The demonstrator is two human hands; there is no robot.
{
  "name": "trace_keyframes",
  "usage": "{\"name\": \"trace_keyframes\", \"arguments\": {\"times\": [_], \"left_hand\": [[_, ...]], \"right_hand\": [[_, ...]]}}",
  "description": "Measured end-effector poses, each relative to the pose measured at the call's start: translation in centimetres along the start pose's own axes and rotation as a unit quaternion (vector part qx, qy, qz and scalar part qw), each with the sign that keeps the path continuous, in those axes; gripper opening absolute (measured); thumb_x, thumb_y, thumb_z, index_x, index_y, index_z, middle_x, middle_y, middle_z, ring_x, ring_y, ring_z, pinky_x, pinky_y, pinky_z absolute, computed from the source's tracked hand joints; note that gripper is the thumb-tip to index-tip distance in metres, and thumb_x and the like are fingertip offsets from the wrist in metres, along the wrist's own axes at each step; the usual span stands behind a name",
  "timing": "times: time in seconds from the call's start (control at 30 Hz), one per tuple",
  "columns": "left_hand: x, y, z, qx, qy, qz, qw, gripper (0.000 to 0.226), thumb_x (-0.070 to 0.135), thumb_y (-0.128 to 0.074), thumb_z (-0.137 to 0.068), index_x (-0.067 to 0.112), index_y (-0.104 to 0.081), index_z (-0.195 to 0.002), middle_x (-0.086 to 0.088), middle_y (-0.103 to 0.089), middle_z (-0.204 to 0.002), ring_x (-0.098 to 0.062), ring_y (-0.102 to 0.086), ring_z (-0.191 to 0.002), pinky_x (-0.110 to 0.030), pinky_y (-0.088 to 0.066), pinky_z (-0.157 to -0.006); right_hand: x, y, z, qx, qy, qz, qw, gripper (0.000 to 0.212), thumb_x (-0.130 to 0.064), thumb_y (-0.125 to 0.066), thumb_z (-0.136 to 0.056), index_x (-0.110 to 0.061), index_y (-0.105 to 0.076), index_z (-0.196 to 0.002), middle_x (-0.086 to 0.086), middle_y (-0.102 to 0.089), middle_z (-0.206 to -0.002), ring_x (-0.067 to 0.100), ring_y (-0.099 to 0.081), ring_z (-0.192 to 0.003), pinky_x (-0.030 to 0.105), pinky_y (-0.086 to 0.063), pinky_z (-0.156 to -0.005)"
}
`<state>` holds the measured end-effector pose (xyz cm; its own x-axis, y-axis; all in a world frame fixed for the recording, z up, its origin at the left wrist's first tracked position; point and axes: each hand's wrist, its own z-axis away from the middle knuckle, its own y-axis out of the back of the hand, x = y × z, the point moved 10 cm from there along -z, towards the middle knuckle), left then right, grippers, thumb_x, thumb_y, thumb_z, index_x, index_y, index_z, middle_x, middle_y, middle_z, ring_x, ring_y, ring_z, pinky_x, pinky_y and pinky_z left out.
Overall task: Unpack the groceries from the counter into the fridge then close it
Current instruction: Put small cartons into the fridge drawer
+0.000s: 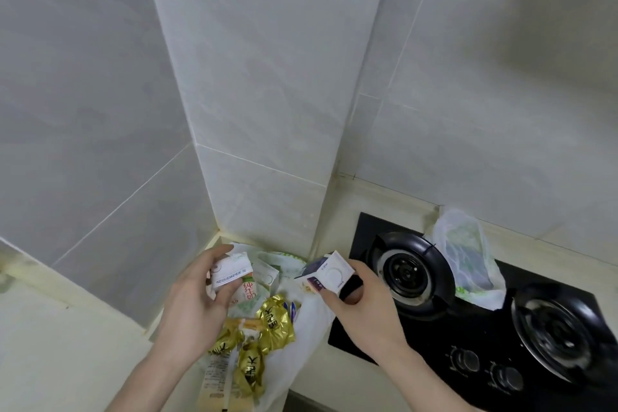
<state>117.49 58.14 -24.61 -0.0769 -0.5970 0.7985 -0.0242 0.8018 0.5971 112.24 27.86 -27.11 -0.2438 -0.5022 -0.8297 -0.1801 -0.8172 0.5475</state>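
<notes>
Above the counter (60, 351), the left hand (197, 298) grips a green milk carton (234, 278); at three o'clock, the right hand (361, 304) pinches a purple carton (326, 273).

Brightness: moderate, soft, even; cool grey cast on wall tiles (261, 77).
Source: not in view; upper right wall was darker, murky.
Shadows: faint, diffuse; dark patch under right hand (361, 304) by its carton (326, 273).
Glare: bright glints on black stove top (468, 338) & gold wrappers (274, 318).
Blur: slight softness overall; carton print in left hand (197, 298) partly legible.
Distortion: wide-angle; tile lines bowed & splayed twd edges.
</notes>
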Motion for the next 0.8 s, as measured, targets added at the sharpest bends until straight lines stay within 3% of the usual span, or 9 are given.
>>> {"name": "trace_keyframes", "arguments": {"times": [0.17,0.37,0.5,0.67,0.8], "left_hand": [[6.4,-0.9,1.3,-0.044,-0.056,0.044,0.996,0.052,0.021,-0.080,-0.086,0.050,-0.055,-0.120,0.031,-0.065,-0.110,0.004,-0.061,-0.094,-0.023,-0.047,-0.069],[15.3,-5.7,2.8,-0.115,-0.143,0.076,0.980,0.052,0.016,-0.081,-0.085,0.055,-0.058,-0.111,0.031,-0.067,-0.104,0.000,-0.063,-0.093,-0.006,-0.047,-0.069],[21.2,-11.0,4.7,-0.184,-0.181,0.113,0.959,0.049,0.010,-0.081,-0.084,0.048,-0.065,-0.110,0.020,-0.070,-0.100,-0.007,-0.064,-0.089,-0.007,-0.050,-0.054],[29.4,-18.2,9.7,-0.243,-0.242,0.110,0.933,0.050,0.010,-0.082,-0.083,0.048,-0.064,-0.110,0.022,-0.072,-0.100,-0.003,-0.066,-0.087,-0.006,-0.048,-0.059],[35.8,-24.4,15.4,-0.299,-0.269,0.128,0.906,0.049,0.007,-0.081,-0.085,0.046,-0.065,-0.110,0.018,-0.074,-0.100,-0.006,-0.070,-0.086,-0.008,-0.052,-0.061]], "right_hand": [[0.1,5.7,4.1,0.040,-0.012,-0.041,0.998,0.053,-0.068,-0.077,-0.069,-0.058,-0.059,-0.118,-0.021,-0.074,-0.097,0.009,-0.068,-0.069,0.019,-0.054,-0.059],[2.4,13.9,8.6,0.115,-0.023,-0.079,0.990,0.056,-0.059,-0.079,-0.064,-0.058,-0.062,-0.117,-0.017,-0.073,-0.095,0.011,-0.070,-0.073,0.022,-0.057,-0.062],[5.0,20.4,12.6,0.180,-0.030,-0.090,0.979,0.059,-0.058,-0.082,-0.064,-0.053,-0.063,-0.120,-0.016,-0.073,-0.092,0.008,-0.068,-0.068,0.016,-0.052,-0.061],[9.7,28.5,19.2,0.249,-0.049,-0.090,0.963,0.057,-0.057,-0.084,-0.067,-0.052,-0.065,-0.121,-0.018,-0.074,-0.094,0.007,-0.068,-0.066,0.014,-0.051,-0.058],[14.2,35.1,25.7,0.298,-0.077,-0.068,0.949,0.058,-0.053,-0.083,-0.069,-0.054,-0.062,-0.123,-0.024,-0.071,-0.111,0.008,-0.071,-0.074,0.012,-0.049,-0.056]]}}
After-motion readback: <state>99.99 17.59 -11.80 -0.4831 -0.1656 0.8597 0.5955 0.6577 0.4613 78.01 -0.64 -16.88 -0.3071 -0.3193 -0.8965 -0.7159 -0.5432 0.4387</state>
